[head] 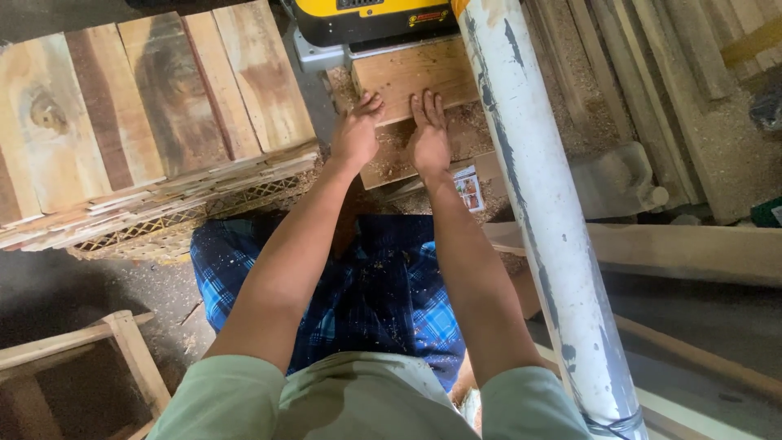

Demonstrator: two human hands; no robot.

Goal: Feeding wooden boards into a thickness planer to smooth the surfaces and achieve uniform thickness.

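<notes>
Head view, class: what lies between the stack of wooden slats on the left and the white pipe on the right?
In the head view, between the stack of slats and the white pipe lie both hands, left hand and right hand, pressed flat on a wooden board.

I took the planer [371, 20] as my mark. A board [415, 77] lay directly before it, one end at its mouth, resting on the sawdust-strewn feed table [391, 167]. My left hand [356, 134] and right hand [429, 134] lay flat on the board's near end, side by side. Left of the planer sat a stack of planks [147, 122] on what seemed to be a mesh crate [163, 228]. Right of it a pipe [538, 204] ran toward me, with more boards [652, 81] lying beyond. Nearer me, far left, stood a wooden frame [81, 367].
</notes>
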